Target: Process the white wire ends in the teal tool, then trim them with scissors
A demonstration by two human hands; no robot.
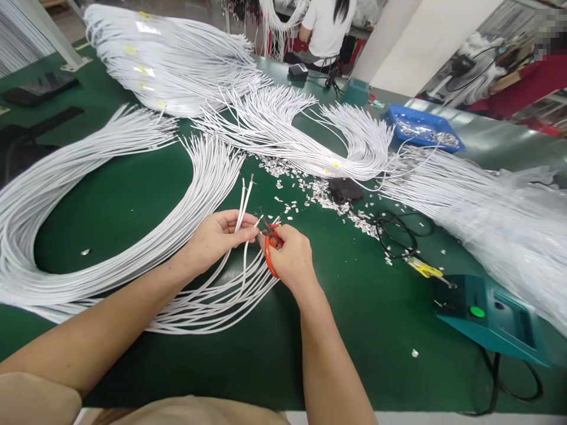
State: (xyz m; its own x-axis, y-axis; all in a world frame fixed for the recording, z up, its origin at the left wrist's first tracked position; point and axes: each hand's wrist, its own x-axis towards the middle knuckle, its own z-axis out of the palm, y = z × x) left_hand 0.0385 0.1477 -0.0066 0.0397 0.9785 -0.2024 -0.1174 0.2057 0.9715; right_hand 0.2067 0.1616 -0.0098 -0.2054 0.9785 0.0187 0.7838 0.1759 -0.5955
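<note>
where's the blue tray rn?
Head view, upper right: the blue tray sits at the green table's far edge, just right of the curved white cable bundle.

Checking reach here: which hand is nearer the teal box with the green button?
Right. The right hand lies left of the teal box, holding orange-handled scissors; the left hand sits farther left.

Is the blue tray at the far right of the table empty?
No, the blue tray holds a heap of small silvery metal pieces, spread along its floor beside the white cable bundles.
</note>
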